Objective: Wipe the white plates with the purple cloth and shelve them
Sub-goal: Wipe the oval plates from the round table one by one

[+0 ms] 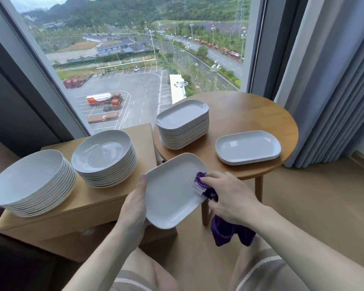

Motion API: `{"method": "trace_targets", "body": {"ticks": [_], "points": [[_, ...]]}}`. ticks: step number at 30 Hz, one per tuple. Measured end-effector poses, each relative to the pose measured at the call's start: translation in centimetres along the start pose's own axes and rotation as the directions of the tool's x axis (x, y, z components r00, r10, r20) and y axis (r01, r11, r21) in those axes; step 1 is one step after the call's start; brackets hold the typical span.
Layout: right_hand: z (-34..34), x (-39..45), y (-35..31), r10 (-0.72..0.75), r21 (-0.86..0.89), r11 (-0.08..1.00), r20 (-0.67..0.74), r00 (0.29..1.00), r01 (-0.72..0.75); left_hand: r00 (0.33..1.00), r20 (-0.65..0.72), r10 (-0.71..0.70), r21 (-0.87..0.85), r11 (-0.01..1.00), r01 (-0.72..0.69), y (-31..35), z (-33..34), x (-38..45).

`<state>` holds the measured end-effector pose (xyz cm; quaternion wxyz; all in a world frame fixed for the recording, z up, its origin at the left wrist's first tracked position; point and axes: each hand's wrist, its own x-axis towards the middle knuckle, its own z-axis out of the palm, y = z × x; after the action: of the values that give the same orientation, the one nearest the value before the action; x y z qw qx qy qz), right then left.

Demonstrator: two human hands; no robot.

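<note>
1. We hold one white rectangular plate [172, 192] in the air in front of our knees, off any surface, tilted so its face turns up toward us. We judge the tilt keeps the whole face reachable for wiping.
2. Our left hand [132, 208] grips the plate's left edge, thumb lying over the rim and the fingers curled beneath, out of sight. That leaves the face bare.
3. Our right hand [229, 196] has its fingers curled round the purple cloth [206, 189], pressing a bunched part against the plate's right edge. The loose end hangs below the wrist.
4. On the round table [261, 114], a tall pile of rectangular plates [183, 124] stands near the left edge. A short pile [248, 148] lies near the front edge, well apart. We judge the short pile to be the wiped ones.
5. On the low wooden cabinet [97, 196] two stacks of round plates [105, 158] wait side by side, one at the left end, one near the middle.
6. No shelf shows here.
</note>
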<state>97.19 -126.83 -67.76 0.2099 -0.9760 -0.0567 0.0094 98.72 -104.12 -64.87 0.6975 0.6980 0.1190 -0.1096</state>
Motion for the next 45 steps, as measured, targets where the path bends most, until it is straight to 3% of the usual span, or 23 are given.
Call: {"method": "trace_targets", "body": {"ticks": [6, 10, 22, 26, 30, 40, 42, 45], "points": [[-1.5, 0.9, 1.0, 0.094, 0.238, 0.971, -0.333, 0.938, -0.013, 0.993, -0.117, -0.031, -0.232, 0.973, 0.003, 4.5, 1.4, 5.3], [-1.9, 1.2, 1.7, 0.165, 0.343, 0.939, -0.397, 0.903, -0.020, 0.982, -0.190, 0.005, -0.255, 0.965, -0.055, 8.3, 3.2, 10.1], [-2.7, 2.1, 3.7, 0.238, 0.455, 0.891, -0.429, 0.872, -0.019, 0.965, -0.262, 0.019, 0.066, 0.998, -0.002, 12.2, 8.0, 21.5], [-2.5, 2.1, 3.9, 0.230, 0.451, 0.892, -0.431, 0.872, -0.013, 0.943, -0.275, 0.186, 0.346, 0.935, -0.084, 13.4, 9.0, 22.6], [-2.3, 2.1, 4.3, 0.256, 0.462, 0.886, -0.409, 0.876, -0.043, 0.938, -0.254, 0.236, 0.508, 0.858, -0.079, 13.6, 9.0, 23.1], [-2.6, 2.1, 5.0, 0.274, 0.454, 0.889, -0.413, 0.869, -0.065, 0.965, -0.171, 0.197, 0.514, 0.854, -0.083, 11.6, 8.6, 23.9], [-2.6, 2.2, 5.3, 0.282, 0.455, 0.888, -0.413, 0.866, -0.072, 0.940, -0.207, 0.272, 0.558, 0.822, -0.115, 10.9, 8.8, 23.3], [-2.7, 2.3, 5.9, 0.312, 0.465, 0.881, -0.421, 0.852, -0.093, 0.787, -0.169, 0.593, 0.642, 0.672, -0.369, 8.3, 9.6, 20.6]]}}
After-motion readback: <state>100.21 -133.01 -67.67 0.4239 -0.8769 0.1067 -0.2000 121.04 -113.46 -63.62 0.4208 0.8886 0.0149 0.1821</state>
